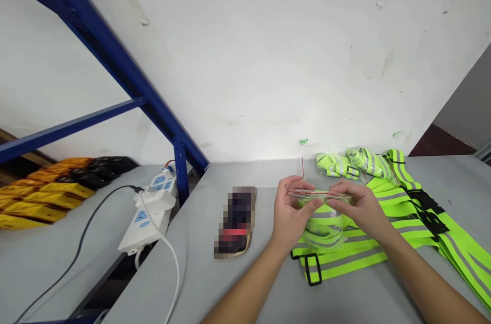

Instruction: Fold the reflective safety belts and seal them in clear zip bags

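A clear plastic bag [324, 232] with a red line along its top edge holds a rolled neon-yellow strap with grey stripes. My left hand [293, 209] pinches the left part of the bag's top edge between thumb and fingers. At the right part of the same edge, my right hand [356, 206] is closed on it too. Beneath and to the right of the bag lie loose neon-yellow straps [402, 234] with black buckles. Behind them, against the wall, are bagged rolled straps [370, 160]. A flat clear bag [268, 173] lies on the table behind my left hand.
A phone [238, 222], partly pixelated, lies on the grey table [199, 273] left of my hands. Farther left are white power strips [149, 216] with cables, a blue metal frame [153, 104], and yellow, orange and black items [49, 191]. A white wall [268, 58] rises behind.
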A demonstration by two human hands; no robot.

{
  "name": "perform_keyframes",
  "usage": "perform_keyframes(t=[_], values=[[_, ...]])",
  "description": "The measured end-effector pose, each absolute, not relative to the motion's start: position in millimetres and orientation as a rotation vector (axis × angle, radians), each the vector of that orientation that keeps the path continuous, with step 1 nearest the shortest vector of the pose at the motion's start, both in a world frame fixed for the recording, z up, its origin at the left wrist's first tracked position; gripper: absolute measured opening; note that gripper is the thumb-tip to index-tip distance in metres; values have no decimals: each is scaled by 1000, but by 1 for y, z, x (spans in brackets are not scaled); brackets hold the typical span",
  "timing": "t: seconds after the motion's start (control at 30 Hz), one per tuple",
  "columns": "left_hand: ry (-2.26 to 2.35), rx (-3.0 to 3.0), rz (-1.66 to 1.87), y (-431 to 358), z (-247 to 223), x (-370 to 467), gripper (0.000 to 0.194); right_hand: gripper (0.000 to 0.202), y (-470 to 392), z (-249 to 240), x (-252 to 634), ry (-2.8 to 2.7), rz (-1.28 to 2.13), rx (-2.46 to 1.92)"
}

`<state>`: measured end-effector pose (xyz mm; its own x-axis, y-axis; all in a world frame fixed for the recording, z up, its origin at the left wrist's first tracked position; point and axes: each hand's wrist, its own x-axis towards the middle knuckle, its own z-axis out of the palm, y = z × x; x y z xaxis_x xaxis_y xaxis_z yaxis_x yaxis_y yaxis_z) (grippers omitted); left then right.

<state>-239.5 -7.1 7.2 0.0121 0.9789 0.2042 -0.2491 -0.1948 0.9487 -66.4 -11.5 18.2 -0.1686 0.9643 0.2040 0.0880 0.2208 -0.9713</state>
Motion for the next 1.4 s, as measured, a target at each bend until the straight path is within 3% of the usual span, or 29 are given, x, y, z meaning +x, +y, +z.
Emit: perform_keyframes(t=[0.73, 0.93, 1.1, 1.4], values=[[793, 1261, 1344, -14, 8, -239, 48, 19, -20, 25, -73, -1453, 1081, -1088], [817, 1177, 1152, -7, 7, -241, 32, 24, -17, 23, -71, -1411, 1155, -1127], [850, 1171, 1164, -6, 5, -240, 31, 25, -14, 28, -64, -1483, 1247, -1171], [864, 1170, 1172, -9, 9, -240, 32, 23, -12, 35, -54, -1587, 1106, -1102]])
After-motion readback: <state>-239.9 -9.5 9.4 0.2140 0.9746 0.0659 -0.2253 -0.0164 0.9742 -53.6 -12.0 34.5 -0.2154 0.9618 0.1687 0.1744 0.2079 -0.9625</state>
